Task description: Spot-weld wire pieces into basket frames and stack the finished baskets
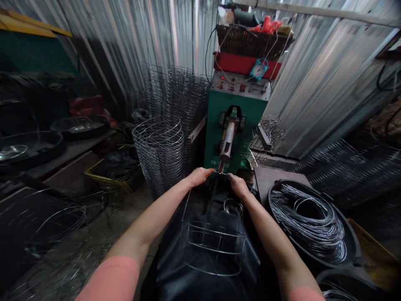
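Inside corrugated metal walls [326,88], a green spot welder [234,121] stands at twelve o'clock, a wire coil [308,221] at four. The left hand [199,176] and right hand [238,186] close on the top of a wire cage [213,238] at the welder's electrode [222,165].

The only camera sits on the person's head and looks forward and down. The person's lap with a black apron [206,267] fills the bottom middle of the frame. The left hand [199,176] and right hand [238,185] are near, just under the centre. Farther away, a green machine [234,125] stands at upper middle, and a corrugated metal wall [328,83] is at upper right.
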`<control>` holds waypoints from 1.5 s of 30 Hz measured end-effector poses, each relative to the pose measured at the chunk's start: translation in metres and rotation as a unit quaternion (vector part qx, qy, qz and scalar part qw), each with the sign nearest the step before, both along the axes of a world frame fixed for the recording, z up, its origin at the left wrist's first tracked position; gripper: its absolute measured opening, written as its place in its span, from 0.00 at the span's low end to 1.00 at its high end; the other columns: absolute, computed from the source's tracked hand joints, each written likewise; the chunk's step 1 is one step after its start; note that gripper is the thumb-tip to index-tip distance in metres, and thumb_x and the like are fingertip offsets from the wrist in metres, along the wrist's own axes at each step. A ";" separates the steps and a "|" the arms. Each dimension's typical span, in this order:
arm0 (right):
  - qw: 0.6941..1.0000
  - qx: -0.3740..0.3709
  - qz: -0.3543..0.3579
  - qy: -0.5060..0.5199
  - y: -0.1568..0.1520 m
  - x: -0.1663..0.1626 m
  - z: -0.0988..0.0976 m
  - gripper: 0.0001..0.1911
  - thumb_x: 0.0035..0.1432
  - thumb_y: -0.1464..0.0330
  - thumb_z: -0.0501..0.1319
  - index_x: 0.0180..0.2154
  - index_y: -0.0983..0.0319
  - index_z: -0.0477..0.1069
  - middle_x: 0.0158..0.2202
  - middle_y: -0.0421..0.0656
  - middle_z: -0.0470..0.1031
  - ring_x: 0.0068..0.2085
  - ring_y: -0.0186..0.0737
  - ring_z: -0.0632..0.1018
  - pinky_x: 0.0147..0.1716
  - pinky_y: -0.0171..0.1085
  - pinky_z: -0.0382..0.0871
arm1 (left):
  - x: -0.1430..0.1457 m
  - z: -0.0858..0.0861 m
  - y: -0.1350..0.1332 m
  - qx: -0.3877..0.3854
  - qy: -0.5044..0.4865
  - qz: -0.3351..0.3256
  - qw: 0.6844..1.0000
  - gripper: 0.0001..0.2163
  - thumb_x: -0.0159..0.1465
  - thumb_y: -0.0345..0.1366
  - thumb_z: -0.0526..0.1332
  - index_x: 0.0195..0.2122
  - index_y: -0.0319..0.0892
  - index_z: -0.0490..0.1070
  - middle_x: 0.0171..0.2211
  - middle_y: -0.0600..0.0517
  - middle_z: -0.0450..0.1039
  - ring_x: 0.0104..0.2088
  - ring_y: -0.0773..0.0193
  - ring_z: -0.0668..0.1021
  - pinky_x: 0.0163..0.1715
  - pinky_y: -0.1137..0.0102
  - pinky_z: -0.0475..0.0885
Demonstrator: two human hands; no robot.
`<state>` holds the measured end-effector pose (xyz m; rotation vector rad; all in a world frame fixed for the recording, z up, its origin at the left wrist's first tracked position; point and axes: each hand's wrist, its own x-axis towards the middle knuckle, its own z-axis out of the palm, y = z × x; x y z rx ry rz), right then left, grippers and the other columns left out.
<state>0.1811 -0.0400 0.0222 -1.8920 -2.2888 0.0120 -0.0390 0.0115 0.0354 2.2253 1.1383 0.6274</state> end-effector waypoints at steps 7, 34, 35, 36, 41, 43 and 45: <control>0.998 0.005 0.019 0.051 0.004 0.002 -0.005 0.16 0.63 0.70 0.47 0.49 0.59 0.66 0.40 0.46 0.75 0.39 0.42 0.76 0.35 0.33 0.64 | -0.001 -0.006 0.002 -0.032 -0.035 -0.012 0.999 0.17 0.54 0.30 0.59 0.45 0.47 0.73 0.35 0.53 0.77 0.39 0.61 0.76 0.39 0.74 0.67; 0.992 0.001 0.009 0.129 0.008 0.006 -0.009 0.13 0.62 0.68 0.50 0.45 0.59 0.69 0.38 0.46 0.77 0.39 0.42 0.77 0.34 0.32 0.65 | 0.000 -0.007 0.012 0.043 0.070 -0.063 0.995 0.16 0.63 0.32 0.50 0.50 0.37 0.69 0.42 0.47 0.75 0.42 0.63 0.76 0.41 0.74 0.66; 0.991 -0.002 0.005 0.130 0.008 0.006 -0.009 0.13 0.62 0.68 0.50 0.46 0.59 0.69 0.38 0.46 0.76 0.39 0.43 0.77 0.35 0.33 0.66 | 0.000 -0.007 0.012 0.047 0.070 -0.063 0.994 0.16 0.63 0.33 0.50 0.50 0.38 0.69 0.42 0.47 0.75 0.42 0.63 0.76 0.41 0.74 0.66; 0.991 -0.005 0.001 0.133 0.008 0.006 -0.009 0.13 0.62 0.68 0.50 0.46 0.59 0.69 0.39 0.46 0.76 0.40 0.43 0.77 0.35 0.33 0.66 | 0.000 -0.007 0.012 0.049 0.072 -0.062 0.994 0.16 0.63 0.33 0.50 0.50 0.38 0.69 0.42 0.47 0.75 0.42 0.62 0.76 0.41 0.73 0.66; 0.988 -0.032 -0.012 0.154 0.009 0.002 -0.001 0.14 0.62 0.66 0.50 0.45 0.59 0.69 0.38 0.45 0.77 0.40 0.41 0.76 0.36 0.32 0.66 | 0.001 -0.005 0.008 0.037 0.076 -0.048 0.995 0.17 0.62 0.33 0.50 0.50 0.39 0.69 0.43 0.47 0.75 0.43 0.61 0.75 0.42 0.72 0.66; 0.986 -0.041 -0.015 0.161 0.005 0.004 0.006 0.14 0.62 0.65 0.50 0.46 0.59 0.69 0.39 0.44 0.76 0.41 0.41 0.76 0.38 0.33 0.66 | 0.002 -0.001 0.007 0.028 0.085 -0.045 0.995 0.17 0.62 0.34 0.50 0.51 0.39 0.68 0.44 0.46 0.74 0.44 0.60 0.75 0.43 0.72 0.66; 0.986 -0.033 -0.021 0.164 -0.010 0.013 0.014 0.16 0.62 0.63 0.49 0.47 0.59 0.68 0.44 0.44 0.75 0.44 0.40 0.75 0.41 0.33 0.65 | 0.000 0.004 0.005 0.013 0.093 -0.035 0.995 0.18 0.62 0.36 0.51 0.52 0.40 0.68 0.44 0.46 0.74 0.44 0.59 0.75 0.43 0.70 0.66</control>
